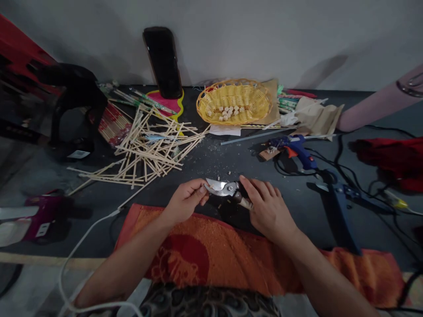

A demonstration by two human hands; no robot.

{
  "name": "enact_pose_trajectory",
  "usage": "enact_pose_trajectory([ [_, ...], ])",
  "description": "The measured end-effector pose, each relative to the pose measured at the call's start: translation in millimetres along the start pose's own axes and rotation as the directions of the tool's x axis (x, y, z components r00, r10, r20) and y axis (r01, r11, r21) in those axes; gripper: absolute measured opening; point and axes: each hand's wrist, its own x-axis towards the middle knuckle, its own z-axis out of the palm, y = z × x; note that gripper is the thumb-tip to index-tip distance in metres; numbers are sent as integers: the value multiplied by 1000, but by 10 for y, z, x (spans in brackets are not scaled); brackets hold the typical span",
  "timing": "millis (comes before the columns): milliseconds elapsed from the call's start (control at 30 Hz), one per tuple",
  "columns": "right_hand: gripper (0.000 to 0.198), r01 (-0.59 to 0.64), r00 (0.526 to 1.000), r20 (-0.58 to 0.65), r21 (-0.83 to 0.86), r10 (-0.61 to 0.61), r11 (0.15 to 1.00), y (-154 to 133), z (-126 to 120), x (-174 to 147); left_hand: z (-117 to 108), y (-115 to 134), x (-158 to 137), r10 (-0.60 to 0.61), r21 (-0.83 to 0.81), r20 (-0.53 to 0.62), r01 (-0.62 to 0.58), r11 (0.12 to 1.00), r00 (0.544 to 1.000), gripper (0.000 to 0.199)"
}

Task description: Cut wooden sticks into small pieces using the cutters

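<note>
Forearms [142, 251] converge, right fingers [254, 188] gripping pruning shears [228, 189], left fingers [194, 186] pinched together beside the blades [218, 188].

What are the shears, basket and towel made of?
Shears: blades likely steel, smooth, given their bright silvery shine.
Basket: woven yellow strands with a slight gloss; could be plastic or dyed cane, can't tell which.
Towel: probably terry cloth, matte; its orange surface looks fuzzy and folds softly.

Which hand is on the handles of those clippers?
The right hand: it holds the clippers by their handles, whereas the left hand is at the blade tips.
</note>
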Motion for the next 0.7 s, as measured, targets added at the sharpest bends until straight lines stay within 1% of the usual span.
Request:
enact_pose_trajectory([
  [200,75,33,999,29,83,-35,996,37,-35,2,-18,-15,-21,-10,-80,46,14,997,999,29],
  [333,73,43,999,25,89,-45,995,40,-39,9,-16,-23,-23,-29,-144,67,38,989,997,28],
  [533,69,28,999,-19,47,-27,999,16,19,-33,10,-5,-23,-80,-173,30,84,981,996,30],
  [700,69,16,999,-38,71,-13,997,-18,20,-43,33,44,-36,-29,-139,-3,29,990,1000,28],
])
